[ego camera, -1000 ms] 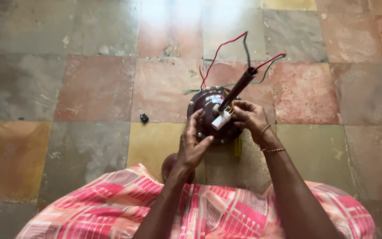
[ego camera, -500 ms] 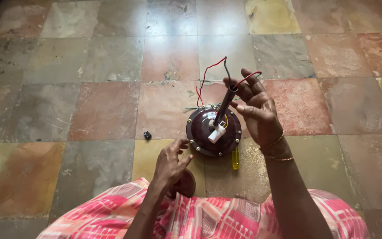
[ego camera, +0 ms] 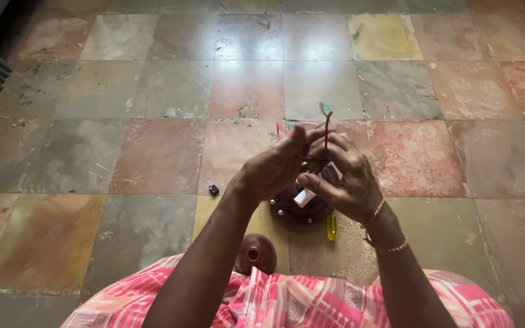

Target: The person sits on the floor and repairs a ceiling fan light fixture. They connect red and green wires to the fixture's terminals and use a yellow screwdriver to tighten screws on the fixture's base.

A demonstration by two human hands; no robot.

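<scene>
Both hands meet above the dark round motor (ego camera: 302, 203): the left hand (ego camera: 271, 170) and right hand (ego camera: 344, 182) pinch the red wires (ego camera: 327, 130) rising from it (fingers pressed together). Below the grip lie a yellow-handled tool (ego camera: 332, 225) and maroon cap (ego camera: 255, 254).

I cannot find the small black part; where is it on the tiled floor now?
In the head view, the small black part lies on the stone-tiled floor, left of the left hand and the round dark-brown motor housing.
</scene>
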